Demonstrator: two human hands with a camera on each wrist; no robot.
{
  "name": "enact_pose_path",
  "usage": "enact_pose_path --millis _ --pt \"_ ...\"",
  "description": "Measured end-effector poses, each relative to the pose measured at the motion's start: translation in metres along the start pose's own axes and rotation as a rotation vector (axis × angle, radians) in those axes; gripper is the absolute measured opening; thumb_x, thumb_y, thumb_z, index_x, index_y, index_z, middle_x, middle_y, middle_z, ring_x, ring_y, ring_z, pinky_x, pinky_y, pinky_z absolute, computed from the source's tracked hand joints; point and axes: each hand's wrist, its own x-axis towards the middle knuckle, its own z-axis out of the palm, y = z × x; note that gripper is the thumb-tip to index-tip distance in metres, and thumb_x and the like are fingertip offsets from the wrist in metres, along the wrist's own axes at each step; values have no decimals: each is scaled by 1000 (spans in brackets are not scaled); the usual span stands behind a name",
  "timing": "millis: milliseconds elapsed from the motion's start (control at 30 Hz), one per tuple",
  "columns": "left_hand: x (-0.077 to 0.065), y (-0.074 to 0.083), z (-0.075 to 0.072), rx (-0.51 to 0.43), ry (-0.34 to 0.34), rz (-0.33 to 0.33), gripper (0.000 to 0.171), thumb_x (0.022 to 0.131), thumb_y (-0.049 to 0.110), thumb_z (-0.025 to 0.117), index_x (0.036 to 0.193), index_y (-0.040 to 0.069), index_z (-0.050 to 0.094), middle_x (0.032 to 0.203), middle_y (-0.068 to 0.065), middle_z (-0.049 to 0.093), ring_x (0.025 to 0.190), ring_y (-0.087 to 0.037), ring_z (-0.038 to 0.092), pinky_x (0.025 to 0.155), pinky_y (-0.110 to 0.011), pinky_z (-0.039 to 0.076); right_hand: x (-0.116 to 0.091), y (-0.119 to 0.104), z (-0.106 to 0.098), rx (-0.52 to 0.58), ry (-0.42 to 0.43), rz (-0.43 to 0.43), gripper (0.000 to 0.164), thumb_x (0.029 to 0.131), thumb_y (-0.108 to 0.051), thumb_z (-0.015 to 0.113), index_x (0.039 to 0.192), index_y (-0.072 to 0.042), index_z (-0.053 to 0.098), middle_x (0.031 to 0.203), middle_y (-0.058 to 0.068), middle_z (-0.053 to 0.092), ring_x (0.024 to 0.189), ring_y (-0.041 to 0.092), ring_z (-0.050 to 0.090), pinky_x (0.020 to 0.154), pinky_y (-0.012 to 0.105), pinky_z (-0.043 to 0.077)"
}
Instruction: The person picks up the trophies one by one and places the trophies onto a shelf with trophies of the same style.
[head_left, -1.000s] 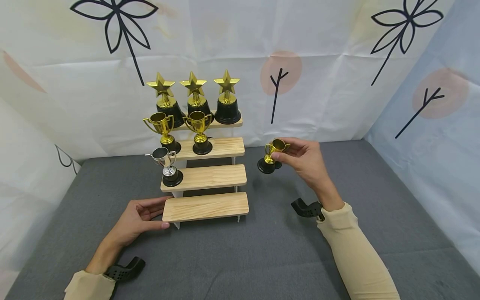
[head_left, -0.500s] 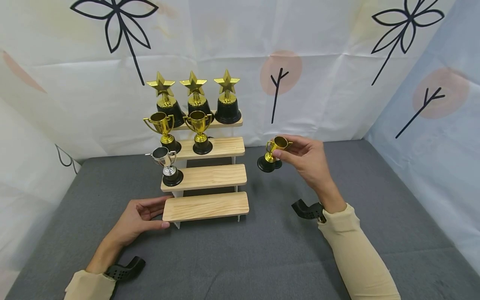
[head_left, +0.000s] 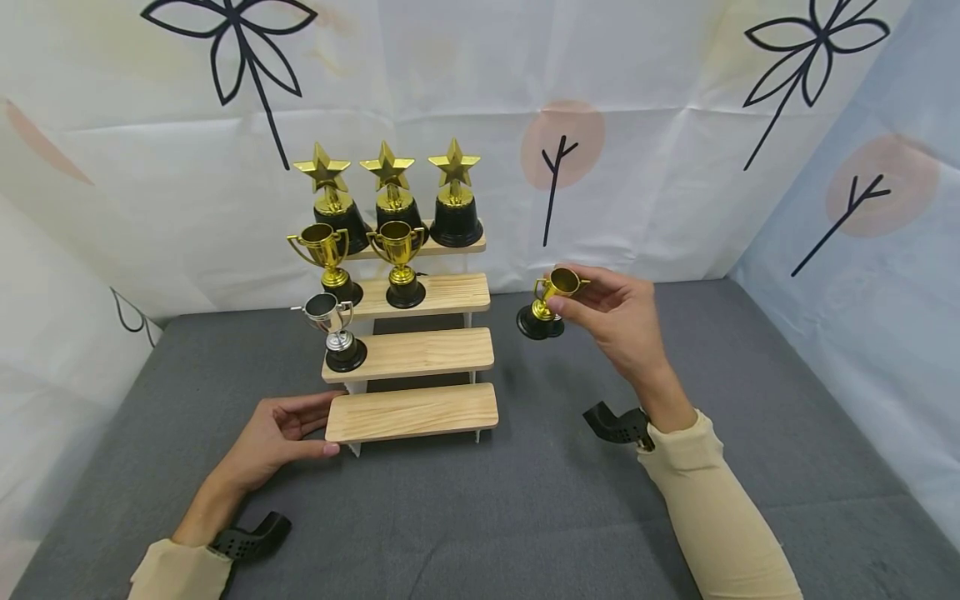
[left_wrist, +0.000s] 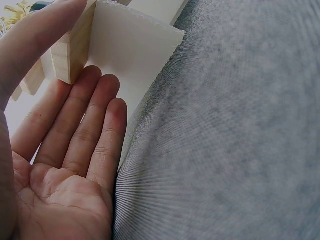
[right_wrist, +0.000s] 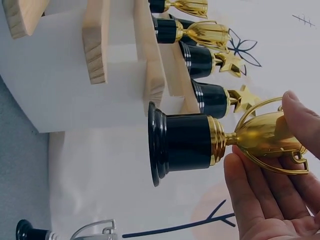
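In the head view my right hand [head_left: 611, 321] pinches a gold trophy cup [head_left: 561, 283] by its bowl, above the table right of the stepped wooden display stand [head_left: 412, 414]. The right wrist view shows the cup's black base [right_wrist: 187, 142] jutting from the fingers, free of the shelves. A silver trophy cup [right_wrist: 95, 236] stands beyond; in the head view it is nearly all hidden behind the held one. My left hand [head_left: 266, 437] is at the left end of the lowest shelf. In the left wrist view its fingers [left_wrist: 82, 130] are straight and touch the board's end [left_wrist: 72, 55].
Star trophies [head_left: 455, 208] fill the top shelf. Two gold cups [head_left: 397, 258] stand on the shelf below, at its left and middle. A silver cup [head_left: 337, 329] stands at the left of the third shelf. Patterned white cloth [head_left: 480, 83] hangs behind the grey table [head_left: 525, 508].
My right hand has risen a little and drifted slightly right with the gold trophy cup. My left hand and the stand have kept still.
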Motion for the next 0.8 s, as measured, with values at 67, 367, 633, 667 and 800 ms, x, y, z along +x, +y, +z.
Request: enact_pose_path --millis 67,367,633,667,800 --pt "0 0 0 -2 -3 2 65 78 -20 76 135 -24 47 131 3 66 118 -13 65 97 -27 55 0 -2 1 1 4 -7 41 80 17 77 119 11 69 110 7 75 101 21 72 89 32 60" --pt "0 0 0 0 -6 4 65 77 -20 76 135 -24 46 131 3 66 118 -13 65 96 -27 55 -2 -8 4 43 5 -39 41 78 21 75 118 15 67 109 10 75 101 23 73 89 32 60" --pt "0 1 0 -5 -1 -14 65 77 -19 76 135 -24 46 131 2 66 117 -13 65 96 -27 55 -3 -10 7 33 -1 -48 41 78 20 75 118 14 68 110 12 75 100 24 72 87 32 61" --pt "0 1 0 -6 0 -15 65 77 -19 76 135 -24 46 131 2 66 118 -14 65 96 -26 55 -3 -11 7 32 -1 -51 41 79 20 75 118 14 68 110 12 75 100 24 72 87 32 61" --pt "1 1 1 -9 3 -12 65 77 -19 76 136 -24 47 131 1 66 118 -14 65 96 -27 55 -2 -12 9 22 0 -59 42 78 21 75 119 13 68 111 11 74 101 25 72 88 32 61"
